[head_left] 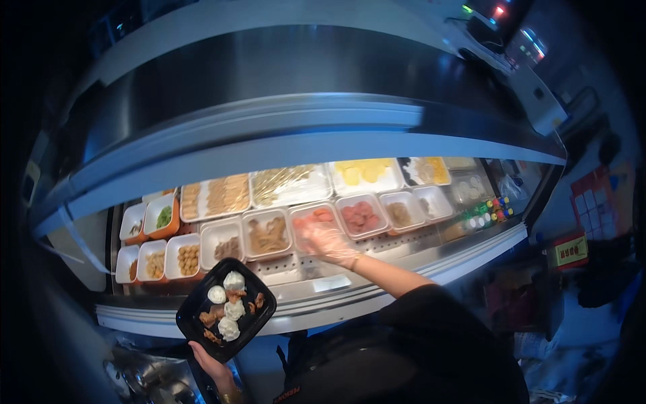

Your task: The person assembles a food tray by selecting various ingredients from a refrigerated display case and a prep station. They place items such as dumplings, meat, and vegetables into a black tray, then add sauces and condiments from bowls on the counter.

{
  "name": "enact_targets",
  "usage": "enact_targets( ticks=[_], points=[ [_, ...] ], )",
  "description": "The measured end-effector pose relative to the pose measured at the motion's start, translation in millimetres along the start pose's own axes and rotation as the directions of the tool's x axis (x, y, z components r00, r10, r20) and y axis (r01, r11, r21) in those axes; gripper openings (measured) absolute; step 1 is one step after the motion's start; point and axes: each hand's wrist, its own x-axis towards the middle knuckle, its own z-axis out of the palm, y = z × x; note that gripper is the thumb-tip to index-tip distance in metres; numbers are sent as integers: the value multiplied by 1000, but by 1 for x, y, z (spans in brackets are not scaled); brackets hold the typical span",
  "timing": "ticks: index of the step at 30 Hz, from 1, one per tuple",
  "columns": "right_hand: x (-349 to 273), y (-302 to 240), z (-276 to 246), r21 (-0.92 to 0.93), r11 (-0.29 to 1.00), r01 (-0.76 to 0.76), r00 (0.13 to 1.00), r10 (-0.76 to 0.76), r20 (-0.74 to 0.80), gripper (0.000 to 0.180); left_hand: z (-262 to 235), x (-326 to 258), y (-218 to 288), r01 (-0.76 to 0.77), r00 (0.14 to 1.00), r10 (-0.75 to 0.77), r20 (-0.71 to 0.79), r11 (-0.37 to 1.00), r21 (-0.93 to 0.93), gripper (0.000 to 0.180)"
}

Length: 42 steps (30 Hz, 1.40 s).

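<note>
My left hand (211, 367) grips the lower edge of a black square tray (259, 324), which is tilted in front of the chilled counter. In it lie several white ruffled balls (229, 328) and brown pieces of what looks like meat (212, 314). My right hand (330, 245), in a clear plastic glove, reaches into a white bin (291, 214) of pinkish-orange pieces (321, 215). Its fingers look stretched out over the food, and the fingertips are partly lost among the pieces. Beside it stands a bin of redder pink pieces (360, 217).
Further bins hold brown strips (271, 237), round tan balls (189, 258), green food (164, 217), skewers (286, 185) and yellow slices (363, 171). The counter's raised lid edge (303, 149) runs above them. Small bottles (486, 214) stand at the right end. The front rail (444, 269) crosses below my right arm.
</note>
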Motion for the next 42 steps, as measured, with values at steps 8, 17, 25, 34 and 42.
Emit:
enact_targets(
  ticks=[8,17,25,34,42],
  points=[
    [-218,269,-161,-678,686,-265,871,472,136,7,147,-89,-91,75,996,-72,57,997,-38,53],
    [-253,325,-221,-291,953,-84,967,148,205,12,273,-153,-141,71,996,-72,50,997,5,53],
    [-199,280,-223,-199,980,23,972,24,234,9,283,-162,-156,18,1000,-19,4,992,123,52],
    [-168,240,-131,10,999,-40,947,34,319,24,310,-155,-167,30,998,-40,51,981,194,51],
    [-171,301,-190,-232,806,-544,777,588,222,17,315,-143,-167,70,993,-90,80,973,219,48]
  ],
)
